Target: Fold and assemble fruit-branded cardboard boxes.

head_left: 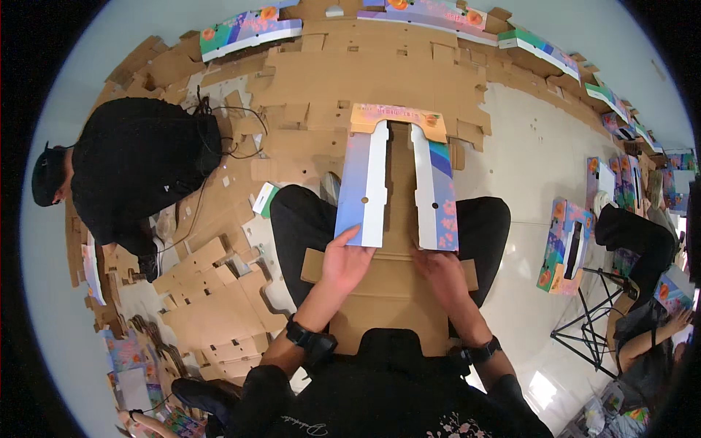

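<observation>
Centrally, a lavender, orange-ended carton (353, 182) gapes between white flaps (375, 182); the left hand (346, 264) pinches its near-left corner, the right hand (442, 274) curls by the near-right, grip unclear.

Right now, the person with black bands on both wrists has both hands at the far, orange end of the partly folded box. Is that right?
Not quite: in the head view, the left hand and right hand are at the near end of the partly folded box; its orange end lies away from them. The black bands are right.
</observation>
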The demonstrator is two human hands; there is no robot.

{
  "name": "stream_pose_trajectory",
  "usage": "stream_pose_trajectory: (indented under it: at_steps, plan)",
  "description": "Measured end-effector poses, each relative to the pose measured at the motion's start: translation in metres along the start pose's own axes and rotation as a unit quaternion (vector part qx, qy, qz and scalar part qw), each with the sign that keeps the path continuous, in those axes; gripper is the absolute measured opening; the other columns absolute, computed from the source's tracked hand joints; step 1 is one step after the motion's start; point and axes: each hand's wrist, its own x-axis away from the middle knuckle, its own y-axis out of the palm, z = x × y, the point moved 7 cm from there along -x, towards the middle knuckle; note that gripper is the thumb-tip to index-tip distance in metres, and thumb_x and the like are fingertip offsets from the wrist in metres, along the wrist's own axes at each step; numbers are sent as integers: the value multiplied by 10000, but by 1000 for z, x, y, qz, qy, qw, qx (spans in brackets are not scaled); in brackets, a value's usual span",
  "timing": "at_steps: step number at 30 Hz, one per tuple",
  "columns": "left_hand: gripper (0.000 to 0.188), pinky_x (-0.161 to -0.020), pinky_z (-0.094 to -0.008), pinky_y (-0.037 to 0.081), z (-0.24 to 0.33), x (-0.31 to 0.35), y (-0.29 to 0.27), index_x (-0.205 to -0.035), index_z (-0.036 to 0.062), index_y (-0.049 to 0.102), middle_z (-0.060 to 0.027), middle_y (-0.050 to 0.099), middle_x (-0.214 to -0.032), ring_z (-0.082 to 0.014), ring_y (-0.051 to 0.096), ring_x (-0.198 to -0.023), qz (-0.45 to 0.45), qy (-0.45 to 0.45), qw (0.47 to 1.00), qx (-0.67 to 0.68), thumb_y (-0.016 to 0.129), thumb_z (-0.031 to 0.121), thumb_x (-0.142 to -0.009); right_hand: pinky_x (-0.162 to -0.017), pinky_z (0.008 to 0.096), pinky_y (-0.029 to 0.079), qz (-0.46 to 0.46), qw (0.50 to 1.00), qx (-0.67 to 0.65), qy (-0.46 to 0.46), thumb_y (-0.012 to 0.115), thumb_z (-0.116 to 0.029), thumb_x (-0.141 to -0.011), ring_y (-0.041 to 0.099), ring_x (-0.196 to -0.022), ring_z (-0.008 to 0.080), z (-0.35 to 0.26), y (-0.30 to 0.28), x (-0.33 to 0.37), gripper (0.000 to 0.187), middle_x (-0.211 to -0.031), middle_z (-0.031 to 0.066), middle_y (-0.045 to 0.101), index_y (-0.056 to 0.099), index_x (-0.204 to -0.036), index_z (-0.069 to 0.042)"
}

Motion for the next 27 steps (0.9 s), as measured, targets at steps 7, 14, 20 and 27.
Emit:
stream_pose_trajectory:
  at_steps: [7, 14, 20, 27]
  plan:
    - [383, -1038, -378, 453, 24, 69, -1, -1325, -17, 482, -146, 614, -1193, -288, 589, -1134, -9, -65, 784, -617, 586, 112, -980, -802, 319, 509, 74, 980, 187, 10, 537, -100, -990, 628, -964, 195, -27, -47, 70, 305, -1119, 102, 636, 543, -1286, -28]
    - [658, -986, -451, 407, 77, 117, 32, -1359, 0, 477, -188, 499, -1247, -357, 487, -1181, 97, 362, 325, -868, 778, 180, -802, -718, 340, 516, 229, 699, 660, -155, 649, -126, -919, 581, -840, 186, -77, -65, 84, 421, -1141, 123, 619, 514, -1299, -3]
    - [577, -1033, -424, 449, 64, 106, 1, -1386, -4, 450, -191, 477, -1331, -281, 495, -1253, 68, 336, 523, -781, 700, 2, -867, -820, 296, 529, 98, 899, 403, -137, 658, 24, -875, 602, -1028, 183, -49, -48, 71, 533, -1193, 105, 572, 473, -1374, -4]
    - [439, -884, -322, 540, 66, 115, 54, -1244, -37, 548, -210, 605, -1306, -251, 632, -1113, -42, 430, 577, -693, 708, -31, -835, -739, 250, 525, 112, 867, 352, -335, 655, 60, -829, 602, -980, 163, -92, 14, 102, 452, -1104, 90, 565, 597, -1276, 34]
